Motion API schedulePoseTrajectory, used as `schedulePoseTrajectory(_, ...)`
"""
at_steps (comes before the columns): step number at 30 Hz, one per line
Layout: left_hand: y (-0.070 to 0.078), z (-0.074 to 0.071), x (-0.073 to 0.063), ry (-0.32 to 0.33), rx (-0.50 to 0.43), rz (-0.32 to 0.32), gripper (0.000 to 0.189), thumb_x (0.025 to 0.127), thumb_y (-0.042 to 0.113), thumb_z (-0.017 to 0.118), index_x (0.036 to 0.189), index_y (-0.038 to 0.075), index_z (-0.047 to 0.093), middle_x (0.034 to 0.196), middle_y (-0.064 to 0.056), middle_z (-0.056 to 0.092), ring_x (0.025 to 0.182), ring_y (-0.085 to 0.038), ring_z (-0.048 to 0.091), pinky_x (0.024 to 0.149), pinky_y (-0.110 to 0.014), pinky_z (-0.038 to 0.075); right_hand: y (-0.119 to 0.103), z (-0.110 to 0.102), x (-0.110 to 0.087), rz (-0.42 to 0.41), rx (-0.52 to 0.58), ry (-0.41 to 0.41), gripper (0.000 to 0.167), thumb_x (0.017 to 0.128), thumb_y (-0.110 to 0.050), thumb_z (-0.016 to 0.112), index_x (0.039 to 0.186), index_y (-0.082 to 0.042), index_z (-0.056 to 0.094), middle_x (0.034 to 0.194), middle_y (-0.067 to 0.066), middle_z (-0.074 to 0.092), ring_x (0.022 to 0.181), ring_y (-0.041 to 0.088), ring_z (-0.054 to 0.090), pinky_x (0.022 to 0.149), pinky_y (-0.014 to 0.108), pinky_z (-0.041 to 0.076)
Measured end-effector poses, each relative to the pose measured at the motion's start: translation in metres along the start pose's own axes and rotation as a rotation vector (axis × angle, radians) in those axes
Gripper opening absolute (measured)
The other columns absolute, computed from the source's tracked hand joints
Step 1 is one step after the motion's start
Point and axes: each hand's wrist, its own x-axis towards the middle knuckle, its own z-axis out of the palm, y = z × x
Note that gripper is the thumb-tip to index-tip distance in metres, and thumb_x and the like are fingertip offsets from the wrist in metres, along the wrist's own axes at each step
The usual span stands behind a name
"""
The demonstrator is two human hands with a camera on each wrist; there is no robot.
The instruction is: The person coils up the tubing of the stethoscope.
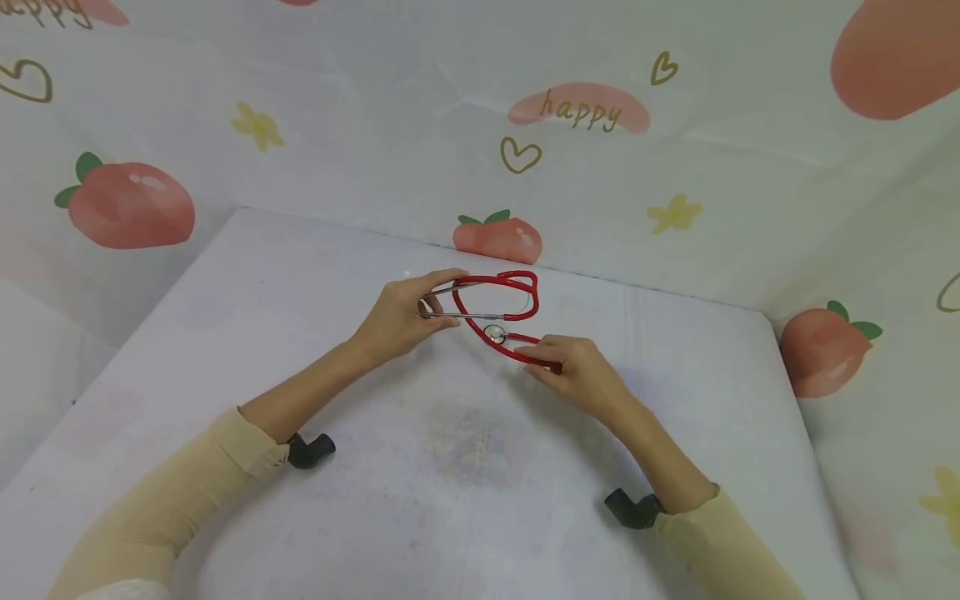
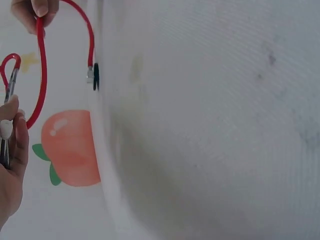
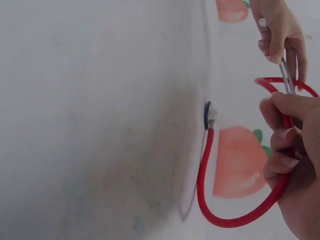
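Note:
A stethoscope with red tubing (image 1: 480, 329) is held up over the table between both hands. My left hand (image 1: 401, 315) grips its metal ear tubes, and a white eartip (image 2: 6, 129) shows by the fingers in the left wrist view. Lower and to the right, my right hand (image 1: 573, 371) pinches the red tube, fingers curled round it. From that grip the tube loops back to the round chest piece (image 1: 495, 334), which dangles free between the hands. In the right wrist view the chest piece (image 3: 210, 116) hangs at the end of the tube's loop.
A white-covered table (image 1: 465, 517) with grey smudges lies beneath the hands. Behind it rises a cloth backdrop (image 1: 390, 125) printed with peaches, flowers and hearts. Black curved pieces (image 1: 311, 451) sit at both wrists, near the beige sleeves (image 1: 165, 492).

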Motion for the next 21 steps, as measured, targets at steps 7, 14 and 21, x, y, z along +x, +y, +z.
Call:
schedulePoseTrajectory(7, -0.006, 0.001, 0.000, -0.033, 0.040, -0.016, 0.069, 0.075, 0.009, 0.087, 0.138, 0.018, 0.060, 0.081, 0.001, 0.070, 0.068, -0.009, 0.064, 0.052, -0.026, 0.048, -0.011, -0.005, -0.002, -0.058, -0.052, 0.029, 0.031, 0.083, -0.007, 0.081, 0.114, -0.012, 0.077, 0.088, -0.001, 0.070, 0.069, 0.009, 0.054, 0.057, 0.021, 0.049)
schedulePoseTrajectory(14, -0.009, 0.002, -0.001, -0.108, 0.070, -0.016, 0.071, 0.075, 0.009, 0.087, 0.140, 0.016, 0.058, 0.089, -0.005, 0.073, 0.070, -0.010, 0.063, 0.066, -0.034, 0.051, -0.016, -0.015, -0.003, -0.132, -0.036, 0.088, 0.028, 0.084, -0.007, 0.079, 0.112, -0.010, 0.077, 0.084, -0.006, 0.066, 0.065, 0.006, 0.051, 0.054, 0.020, 0.045)
schedulePoseTrajectory(21, -0.011, 0.007, -0.002, -0.171, 0.096, 0.067, 0.076, 0.077, 0.007, 0.086, 0.145, 0.020, 0.053, 0.123, -0.005, 0.067, 0.076, -0.011, 0.064, 0.063, -0.022, 0.054, -0.021, -0.021, -0.002, -0.146, -0.010, 0.089, 0.025, 0.084, -0.010, 0.080, 0.110, -0.010, 0.078, 0.084, -0.007, 0.066, 0.064, 0.006, 0.050, 0.051, 0.020, 0.044)
